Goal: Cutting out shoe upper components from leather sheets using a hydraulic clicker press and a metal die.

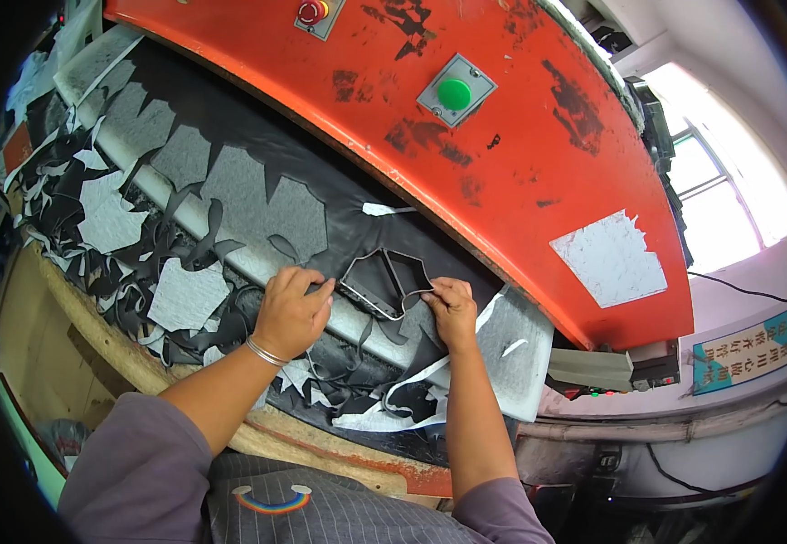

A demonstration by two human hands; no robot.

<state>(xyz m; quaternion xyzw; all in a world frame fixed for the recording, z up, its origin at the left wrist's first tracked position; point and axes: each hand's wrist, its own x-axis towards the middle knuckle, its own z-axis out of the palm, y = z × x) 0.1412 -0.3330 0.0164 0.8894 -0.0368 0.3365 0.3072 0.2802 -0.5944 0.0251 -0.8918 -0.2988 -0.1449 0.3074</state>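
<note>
A steel cutting die (pixel 371 302), an angular outline with a bar across its middle, stands on black sheet material (pixel 357 218). My right hand (pixel 452 313) pinches the die's right edge between thumb and fingers. Close to the die's left corner is my left hand (pixel 294 308), its fingers curled and closed at the sheet's near edge. What those fingers hold is hidden. Left of the die, the sheet has jagged cutouts where the grey cutting board (pixel 239 190) shows through.
Above the board hangs a red machine beam (pixel 502 163) with a green button (pixel 454 94) and a red knob (pixel 312 11). Black and white offcuts (pixel 189 295) heap along the near side, inside a curved tan rim (pixel 276 431). A white strip (pixel 386 209) lies beyond the die.
</note>
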